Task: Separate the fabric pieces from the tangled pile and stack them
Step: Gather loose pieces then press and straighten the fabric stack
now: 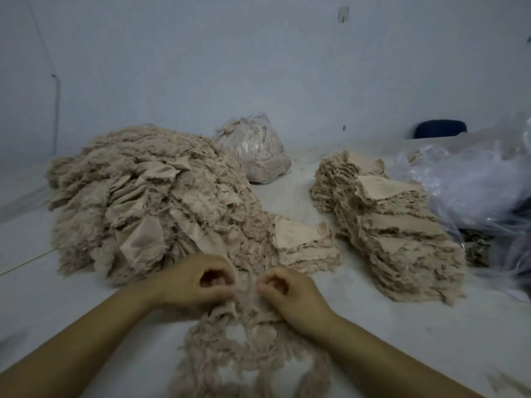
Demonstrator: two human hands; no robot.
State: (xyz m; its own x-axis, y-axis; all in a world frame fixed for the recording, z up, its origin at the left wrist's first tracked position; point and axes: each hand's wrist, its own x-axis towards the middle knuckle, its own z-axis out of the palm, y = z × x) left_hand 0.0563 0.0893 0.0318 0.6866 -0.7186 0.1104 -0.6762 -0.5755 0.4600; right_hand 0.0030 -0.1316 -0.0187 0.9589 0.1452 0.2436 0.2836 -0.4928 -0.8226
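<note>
A big tangled pile of beige frayed fabric pieces (143,202) covers the left half of the table. A strand of it (247,349) runs toward me between my arms. My left hand (195,282) and my right hand (287,294) sit close together at the middle, each with curled fingers pinching the same bunch of fabric (245,285). A small neat stack (304,245) lies just beyond my right hand. A taller, longer stack (388,222) stands to the right.
A tied clear bag of beige scraps (255,150) stands at the back. Crumpled clear plastic sheeting (474,182) lies at the far right, with a dark chair back (439,129) behind it. The pale table (402,340) meets a blue-grey wall.
</note>
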